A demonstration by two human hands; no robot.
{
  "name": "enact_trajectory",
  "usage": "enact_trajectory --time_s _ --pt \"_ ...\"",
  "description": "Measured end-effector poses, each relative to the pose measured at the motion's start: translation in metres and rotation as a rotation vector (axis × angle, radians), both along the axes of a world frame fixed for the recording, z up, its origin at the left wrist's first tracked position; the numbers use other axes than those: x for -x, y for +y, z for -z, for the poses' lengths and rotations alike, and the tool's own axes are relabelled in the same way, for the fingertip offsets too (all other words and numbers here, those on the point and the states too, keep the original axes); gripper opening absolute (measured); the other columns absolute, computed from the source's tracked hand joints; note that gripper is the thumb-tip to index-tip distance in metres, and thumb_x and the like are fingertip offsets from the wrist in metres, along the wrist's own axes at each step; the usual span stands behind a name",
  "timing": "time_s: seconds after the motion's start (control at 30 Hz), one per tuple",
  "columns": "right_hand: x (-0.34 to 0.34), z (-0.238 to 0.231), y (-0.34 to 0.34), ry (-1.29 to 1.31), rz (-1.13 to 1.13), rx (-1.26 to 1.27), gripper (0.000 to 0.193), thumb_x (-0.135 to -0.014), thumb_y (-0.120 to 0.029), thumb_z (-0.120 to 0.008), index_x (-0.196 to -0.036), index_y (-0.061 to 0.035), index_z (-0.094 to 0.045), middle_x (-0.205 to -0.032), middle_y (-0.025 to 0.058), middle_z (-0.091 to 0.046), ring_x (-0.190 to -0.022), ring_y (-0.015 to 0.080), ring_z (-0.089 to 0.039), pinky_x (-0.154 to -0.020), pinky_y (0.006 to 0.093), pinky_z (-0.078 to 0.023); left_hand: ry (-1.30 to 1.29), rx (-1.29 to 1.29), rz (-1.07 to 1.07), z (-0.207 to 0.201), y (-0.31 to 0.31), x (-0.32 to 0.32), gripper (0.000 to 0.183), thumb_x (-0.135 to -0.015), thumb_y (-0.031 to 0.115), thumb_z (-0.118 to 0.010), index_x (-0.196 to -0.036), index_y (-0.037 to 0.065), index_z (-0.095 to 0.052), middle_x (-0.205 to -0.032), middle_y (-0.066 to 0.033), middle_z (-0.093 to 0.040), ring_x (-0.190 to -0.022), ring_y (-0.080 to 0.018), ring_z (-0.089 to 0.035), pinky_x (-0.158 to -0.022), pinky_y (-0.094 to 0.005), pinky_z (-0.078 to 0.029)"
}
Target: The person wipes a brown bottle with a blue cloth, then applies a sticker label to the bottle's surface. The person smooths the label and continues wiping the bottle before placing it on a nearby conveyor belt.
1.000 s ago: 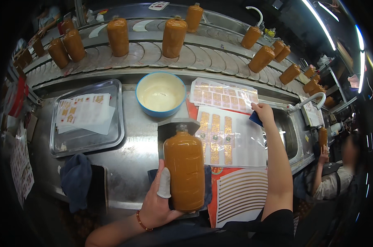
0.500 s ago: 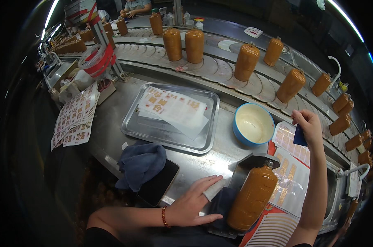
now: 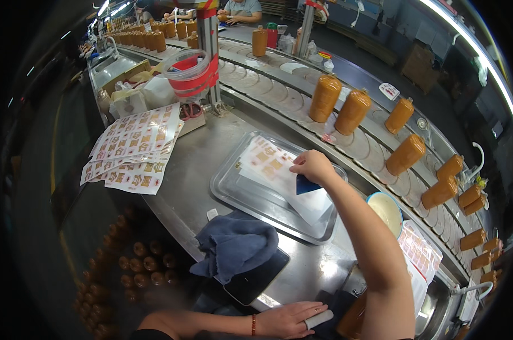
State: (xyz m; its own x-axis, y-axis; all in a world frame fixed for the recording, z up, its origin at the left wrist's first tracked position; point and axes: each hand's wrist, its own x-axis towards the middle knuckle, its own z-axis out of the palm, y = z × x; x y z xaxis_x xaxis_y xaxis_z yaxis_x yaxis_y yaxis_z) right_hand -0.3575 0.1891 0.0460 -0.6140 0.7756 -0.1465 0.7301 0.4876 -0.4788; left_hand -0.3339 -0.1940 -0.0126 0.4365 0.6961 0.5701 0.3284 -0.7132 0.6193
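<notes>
My right hand (image 3: 316, 168) reaches over a metal tray (image 3: 218, 184). Between its closed fingers is a small dark blue flat piece (image 3: 306, 185). Under the fingertips lie sheets of printed stickers (image 3: 266, 160) on white backing; whether the hand touches them I cannot tell. At the lower edge my left hand (image 3: 290, 319) rests with fingers stretched out, near a dark cloth (image 3: 331, 301). One of its fingers wears a whitish wrap. Beside it lies an orange-brown bottle (image 3: 351, 321), largely hidden behind my right forearm.
A blue cloth (image 3: 233, 243) lies partly on a black phone-like slab (image 3: 262, 277). Left are more sticker sheets (image 3: 137, 144) and a clear tub (image 3: 187, 71). A bowl (image 3: 384, 211) sits behind my forearm. Bottles stand along the conveyor (image 3: 279, 93); several more are below the table. A co-worker (image 3: 242, 8) sits far off.
My right hand has moved left from beyond the bowl to over the tray, still holding the blue piece. The view has swung left. My left hand stays open by the bottle.
</notes>
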Motion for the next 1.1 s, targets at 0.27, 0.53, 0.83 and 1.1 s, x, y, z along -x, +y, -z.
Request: enact_trajectory --time_s 0.27,0.53,0.83,1.1 --pt "0.120 0.051 0.002 -0.022 0.168 -0.081 0.051 -0.065 -0.030 -0.091 -0.100 0.0017 -0.074 -0.102 0.0218 -0.076 -0.098 0.0354 -0.074 -0.087 0.0432 -0.058 -0.034 -0.154 0.092 0.038 0.000 0.070 0.060 -0.097 0.028 -0.062 -0.146 -0.006 -0.052 -0.146 -0.0251 -0.052 -0.135 -0.0394 -0.053 -0.115 -0.0481 -0.046" --pt "0.148 0.071 0.030 -0.074 0.108 0.022 0.043 -0.061 -0.030 -0.094 -0.090 -0.0041 -0.076 -0.093 0.0174 -0.077 -0.087 0.0317 -0.075 -0.079 0.0413 -0.058 -0.051 -0.189 0.171 0.065 0.011 0.086 0.060 -0.091 0.021 -0.057 -0.144 -0.008 -0.053 -0.149 -0.0260 -0.048 -0.138 -0.0412 -0.050 -0.115 -0.0497 -0.046" --pt "0.096 0.066 0.028 0.429 0.303 -0.046 0.028 -0.082 -0.026 -0.084 -0.092 -0.0003 -0.079 -0.077 0.0084 -0.073 -0.067 0.0139 -0.064 -0.065 0.0315 -0.051 -0.136 -0.001 0.170 0.037 0.009 0.064 0.055 -0.094 0.024 -0.070 -0.138 -0.005 -0.057 -0.155 -0.0233 -0.046 -0.141 -0.0408 -0.048 -0.116 -0.0493 -0.044" --pt "-0.079 -0.106 -0.042 0.304 -0.004 -0.275 0.024 -0.093 -0.027 -0.077 -0.103 -0.0061 -0.081 -0.088 0.0060 -0.076 -0.072 0.0130 -0.065 -0.067 0.0321 -0.054 -0.186 0.153 0.053 0.001 0.035 -0.035 0.066 -0.093 0.037 -0.077 -0.133 -0.011 -0.058 -0.159 -0.0269 -0.036 -0.145 -0.0419 -0.041 -0.117 -0.0473 -0.042"
